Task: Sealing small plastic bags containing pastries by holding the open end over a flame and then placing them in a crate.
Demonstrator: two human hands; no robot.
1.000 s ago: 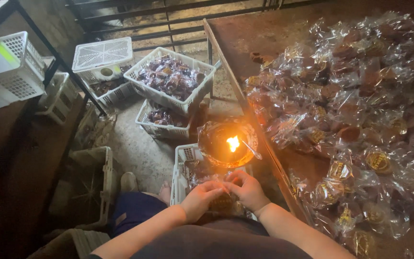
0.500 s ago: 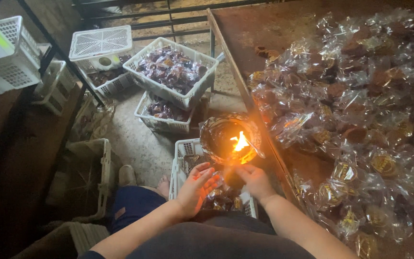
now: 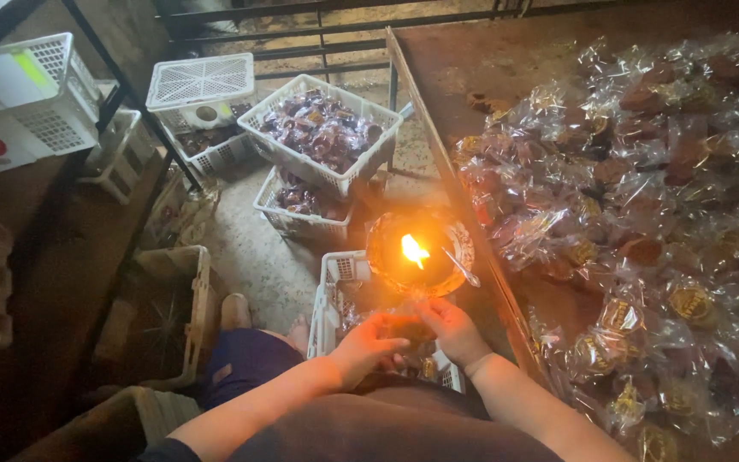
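My left hand [image 3: 368, 346] and my right hand [image 3: 451, 329] meet over a small clear-wrapped brown sweet [image 3: 405, 328], which both grip just below a round bowl [image 3: 416, 255] with a burning flame [image 3: 413, 251]. A thin metal piece [image 3: 458, 267] rests on the bowl's right rim. The bowl sits over a white plastic basket [image 3: 333, 295] in front of my lap, whose contents are mostly hidden by my hands.
A rusty table [image 3: 506, 60] to the right is heaped with several wrapped sweets [image 3: 643, 214]. On the floor ahead stand white baskets [image 3: 322, 133] full of wrapped sweets, one lidded basket [image 3: 200, 81] and a dark shelf frame [image 3: 62, 214] at left.
Both hands have drawn together from spread positions and closed on the wrapped sweet below the flame. The view has shifted slightly.
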